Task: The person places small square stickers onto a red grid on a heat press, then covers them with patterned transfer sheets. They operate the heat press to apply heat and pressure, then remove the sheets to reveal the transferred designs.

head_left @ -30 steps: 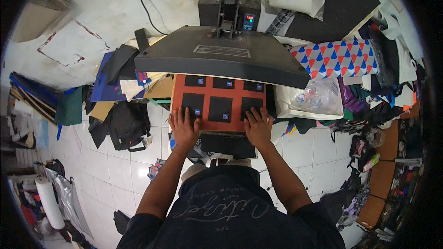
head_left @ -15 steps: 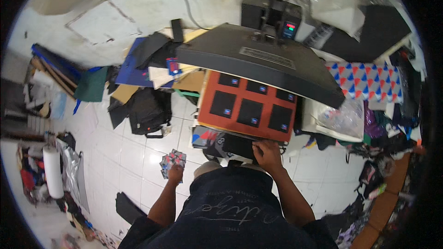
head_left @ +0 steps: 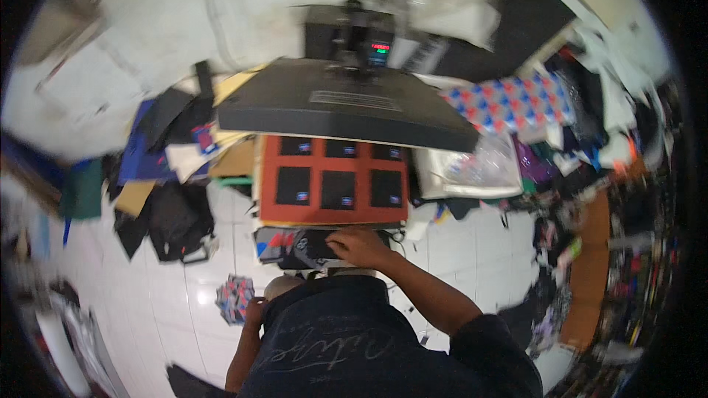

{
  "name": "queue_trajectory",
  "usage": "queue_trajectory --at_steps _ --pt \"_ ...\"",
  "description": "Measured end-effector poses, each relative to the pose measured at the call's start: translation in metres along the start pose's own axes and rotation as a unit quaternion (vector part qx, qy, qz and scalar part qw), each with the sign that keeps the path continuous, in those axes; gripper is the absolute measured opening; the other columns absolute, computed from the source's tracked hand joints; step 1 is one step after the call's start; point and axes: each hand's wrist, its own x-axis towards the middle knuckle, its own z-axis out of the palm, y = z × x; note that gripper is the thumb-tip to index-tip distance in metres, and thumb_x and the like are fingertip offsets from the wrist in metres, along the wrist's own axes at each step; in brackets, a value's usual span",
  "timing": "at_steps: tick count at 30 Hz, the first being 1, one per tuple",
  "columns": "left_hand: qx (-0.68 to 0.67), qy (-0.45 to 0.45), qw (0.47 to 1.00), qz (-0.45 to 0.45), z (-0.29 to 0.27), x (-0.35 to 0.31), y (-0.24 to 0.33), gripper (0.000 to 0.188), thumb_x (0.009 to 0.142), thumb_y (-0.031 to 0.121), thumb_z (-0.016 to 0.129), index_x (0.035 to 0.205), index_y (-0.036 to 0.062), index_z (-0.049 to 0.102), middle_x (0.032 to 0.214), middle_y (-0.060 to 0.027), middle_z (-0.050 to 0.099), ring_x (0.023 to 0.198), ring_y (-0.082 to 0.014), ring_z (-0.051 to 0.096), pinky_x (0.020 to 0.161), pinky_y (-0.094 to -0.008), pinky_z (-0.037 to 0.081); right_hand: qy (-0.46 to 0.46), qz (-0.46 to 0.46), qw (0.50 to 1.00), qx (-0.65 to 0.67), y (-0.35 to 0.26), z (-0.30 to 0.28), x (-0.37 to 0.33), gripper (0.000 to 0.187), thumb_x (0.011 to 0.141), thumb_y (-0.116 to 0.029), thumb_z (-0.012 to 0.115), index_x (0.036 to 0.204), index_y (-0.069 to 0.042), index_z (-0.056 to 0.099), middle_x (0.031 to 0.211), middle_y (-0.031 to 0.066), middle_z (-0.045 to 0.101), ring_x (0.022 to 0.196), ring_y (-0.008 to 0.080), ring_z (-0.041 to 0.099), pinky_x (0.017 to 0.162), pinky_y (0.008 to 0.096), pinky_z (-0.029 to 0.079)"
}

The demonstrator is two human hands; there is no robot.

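Note:
My left hand (head_left: pixel 255 312) hangs low at the left, closed on a fanned bunch of printed sheets (head_left: pixel 234 299) patterned in grey, red and blue. At the front edge of a heat press, my right hand (head_left: pixel 358 246) reaches across a black piece (head_left: pixel 313 245), fingers slightly bent and apart; the view is blurred, and nothing shows in its grip. Behind it, the press bed (head_left: pixel 335 216) has a reddish-brown pad carrying several black rectangles (head_left: pixel 338 190), each with a small coloured print. The dark upper plate (head_left: pixel 346 107) stands raised over the bed's rear, covering part of the back row.
A lit controller (head_left: pixel 379 50) sits behind the plate. To its right are a patterned sheet (head_left: pixel 509 103) and a white tray (head_left: pixel 472 177) with clear plastic. A black bag (head_left: pixel 177 221) and stacked boards (head_left: pixel 144 147) lie at the left. White tiles (head_left: pixel 472 273) cover the floor.
The view has swung right, so the press appears further left. My right hand has shifted left along the press's front edge. My left hand, still holding the sheets, is now closer to my body.

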Motion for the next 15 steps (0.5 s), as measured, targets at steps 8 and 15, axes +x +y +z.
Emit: queue_trajectory --at_steps 8,15 --pt "-0.226 -0.002 0.974 0.025 -0.103 0.064 -0.055 0.018 0.089 0.018 0.058 0.095 0.0011 0.061 0.079 -0.0088 0.063 0.06 -0.0156 0.06 0.05 -0.0292 0.048 0.069 0.161 0.984 0.041 -0.024 0.057 -0.069 0.022 0.09 -0.025 0.058 0.102 -0.007 0.065 0.092 0.0124 0.067 0.087 0.0322 0.065 0.077 0.0417 0.051" --pt "-0.15 -0.029 0.988 0.018 -0.125 0.071 -0.063 0.019 0.089 0.016 0.051 0.082 0.0036 0.064 0.07 -0.009 0.062 0.058 -0.0202 0.062 0.053 -0.0337 0.051 0.123 0.319 0.937 0.07 -0.063 0.099 -0.136 0.026 0.089 -0.024 0.058 0.109 -0.008 0.064 0.095 0.0144 0.067 0.086 0.0307 0.066 0.076 0.0411 0.052"
